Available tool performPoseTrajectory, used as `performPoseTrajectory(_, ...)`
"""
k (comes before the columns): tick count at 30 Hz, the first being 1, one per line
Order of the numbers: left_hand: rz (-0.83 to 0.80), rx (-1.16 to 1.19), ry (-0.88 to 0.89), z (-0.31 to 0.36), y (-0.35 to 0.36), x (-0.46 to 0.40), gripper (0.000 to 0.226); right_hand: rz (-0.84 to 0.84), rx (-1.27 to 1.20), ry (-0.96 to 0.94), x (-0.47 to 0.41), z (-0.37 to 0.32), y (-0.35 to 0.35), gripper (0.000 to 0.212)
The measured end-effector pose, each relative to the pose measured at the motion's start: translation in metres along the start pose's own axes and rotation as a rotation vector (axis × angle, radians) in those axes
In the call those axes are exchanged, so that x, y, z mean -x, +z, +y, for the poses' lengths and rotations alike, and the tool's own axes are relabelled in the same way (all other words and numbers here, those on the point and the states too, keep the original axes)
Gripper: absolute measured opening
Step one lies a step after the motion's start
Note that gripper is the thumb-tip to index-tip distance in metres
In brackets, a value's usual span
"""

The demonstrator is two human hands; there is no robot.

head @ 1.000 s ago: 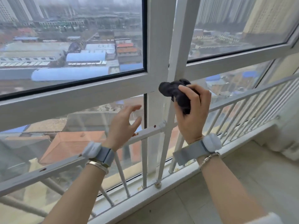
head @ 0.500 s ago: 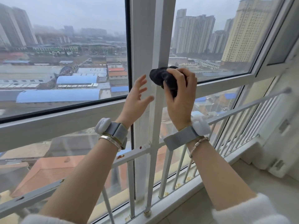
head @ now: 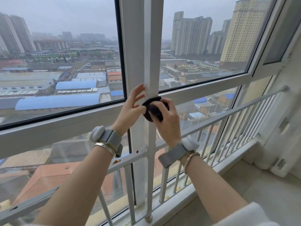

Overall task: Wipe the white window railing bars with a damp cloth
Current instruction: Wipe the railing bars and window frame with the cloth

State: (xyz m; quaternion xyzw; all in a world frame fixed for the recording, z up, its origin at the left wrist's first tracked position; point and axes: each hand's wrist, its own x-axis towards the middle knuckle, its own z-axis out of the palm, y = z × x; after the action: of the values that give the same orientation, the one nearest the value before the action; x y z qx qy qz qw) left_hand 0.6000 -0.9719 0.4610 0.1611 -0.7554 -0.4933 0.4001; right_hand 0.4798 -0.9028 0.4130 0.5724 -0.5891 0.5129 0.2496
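Note:
A tall white vertical bar [head: 152,66] of the window railing rises in front of the window frame's mullion. My right hand [head: 166,121] grips a dark bunched cloth [head: 152,110] wrapped against this bar at mid height. My left hand [head: 130,108] is beside it on the left, fingers spread and straight, its thumb touching the cloth's left edge. The lower horizontal rail [head: 130,159] crosses behind both wrists, with thin white balusters [head: 228,141] running down to the sill.
The railing's top rail [head: 244,106] slopes up to the right toward a wall fitting. A white radiator-like unit [head: 280,144] stands at the right wall. The tiled floor [head: 268,190] lies at lower right. A rust spot marks the lower rail near my left wrist.
Both hands have risen along the vertical bar, from near the lower rail to level with the window's crossbar. My left hand has closed in on the cloth. The view has tilted upward.

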Motion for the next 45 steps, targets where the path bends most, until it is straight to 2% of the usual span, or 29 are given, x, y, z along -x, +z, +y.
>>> performPoseTrajectory(5,0.06,0.034,0.033,-0.004,0.008,0.001,0.069,0.144,-0.06,0.07,-0.052,-0.019,-0.008,0.036)
performPoseTrajectory(11,0.066,0.0,-0.072,-0.041,0.006,0.013,0.043,0.112,-0.063,0.194,0.013,0.002,0.025,0.048)
performPoseTrajectory(14,0.024,-0.059,-0.133,-0.06,0.007,0.027,0.036,0.044,-0.011,0.294,0.064,0.015,0.041,0.045)
performPoseTrajectory(18,0.014,-0.059,-0.19,-0.079,0.011,0.04,0.033,-0.125,0.015,0.358,0.116,0.033,0.054,0.044)
performPoseTrajectory(22,0.008,-0.091,-0.251,-0.091,0.014,0.047,0.033,-0.201,-0.003,0.372,0.107,0.035,0.043,0.041)
performPoseTrajectory(27,0.071,-0.035,-0.282,-0.09,0.02,0.047,0.026,-0.003,-0.084,0.327,0.061,0.017,0.031,0.042)
performPoseTrajectory(31,0.075,-0.029,-0.285,-0.092,0.019,0.047,0.027,0.068,-0.081,0.332,0.081,0.018,0.046,0.045)
performPoseTrajectory(38,0.037,-0.096,-0.267,-0.092,0.017,0.05,0.027,-0.196,0.053,0.321,0.145,0.042,0.044,0.042)
performPoseTrajectory(40,0.042,-0.208,-0.259,-0.089,0.018,0.055,0.028,-0.16,0.014,0.351,0.137,0.037,0.036,0.038)
performPoseTrajectory(42,0.115,-0.275,-0.249,-0.084,0.017,0.061,0.028,-0.043,-0.075,0.377,0.12,0.025,0.03,0.037)
performPoseTrajectory(44,0.172,-0.218,-0.246,-0.075,0.015,0.067,0.027,0.058,-0.157,0.341,0.1,0.007,0.024,0.039)
performPoseTrajectory(45,0.171,-0.118,-0.271,-0.066,0.014,0.069,0.03,0.067,-0.186,0.307,0.09,-0.001,0.022,0.041)
